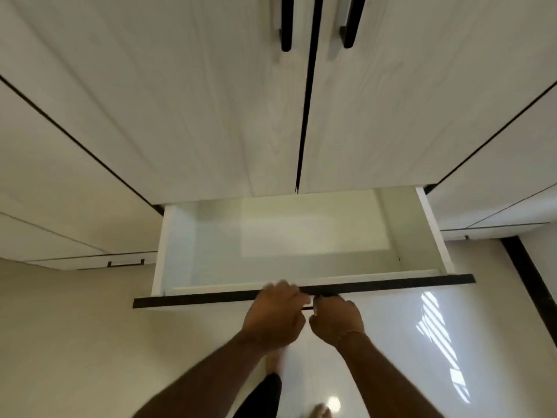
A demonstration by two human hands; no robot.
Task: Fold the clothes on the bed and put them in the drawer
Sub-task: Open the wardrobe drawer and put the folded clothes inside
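Pale wood-grain wardrobe doors (211, 101), matt black bar handles (287, 28) — smooth white drawer (301, 236) inside, glossy reflective floor (422, 342)

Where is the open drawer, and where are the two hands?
drawer (301, 267): head view, bare inside bottom.
left hand (275, 315): head view, back of the hand at the drawer front.
right hand (339, 319): head view, back of the hand.

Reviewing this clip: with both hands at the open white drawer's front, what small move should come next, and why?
Probably let go and turn back for clothes: the white drawer is pulled out and looks empty, while left hand and right hand grip its thin black handle.
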